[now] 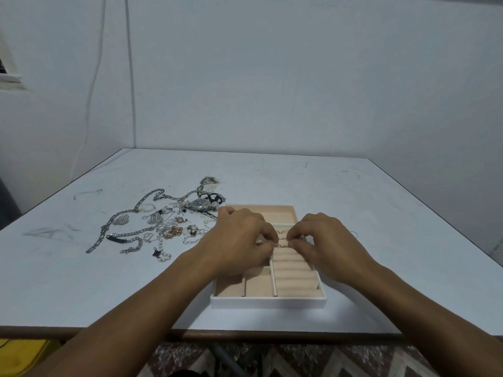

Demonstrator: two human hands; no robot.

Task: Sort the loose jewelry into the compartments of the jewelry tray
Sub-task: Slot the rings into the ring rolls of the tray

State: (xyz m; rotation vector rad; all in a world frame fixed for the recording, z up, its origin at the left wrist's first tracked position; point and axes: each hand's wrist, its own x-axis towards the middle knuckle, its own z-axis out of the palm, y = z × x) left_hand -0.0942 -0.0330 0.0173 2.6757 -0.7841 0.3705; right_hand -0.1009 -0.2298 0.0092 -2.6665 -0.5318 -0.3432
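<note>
Jewelry tray (268, 302): white rim, beige lining; sits on the table near its front edge, roughly centre.
Ring rolls (295, 278): right part of tray; two thin rings (281, 232) stand in the far slots.
Other compartments: two plain ones at near left (257, 285), one long one along the far side (272, 212); contents not seen.
Left hand (239, 240): over tray's left half, fingers curled, tips down at the ring rolls.
Right hand (329, 240): over tray's right edge, fingers curled, tips almost meeting the left's.
Grip: cannot tell whether either hand pinches anything; fingertips hide the spot.
Loose jewelry (163, 227): heap on table left of tray, includes watch (200, 204), heavy chain (114, 227), pearl strand (162, 254).
Table (353, 200): pale, scuffed.
Wall cable (130, 77): hangs behind the table.
</note>
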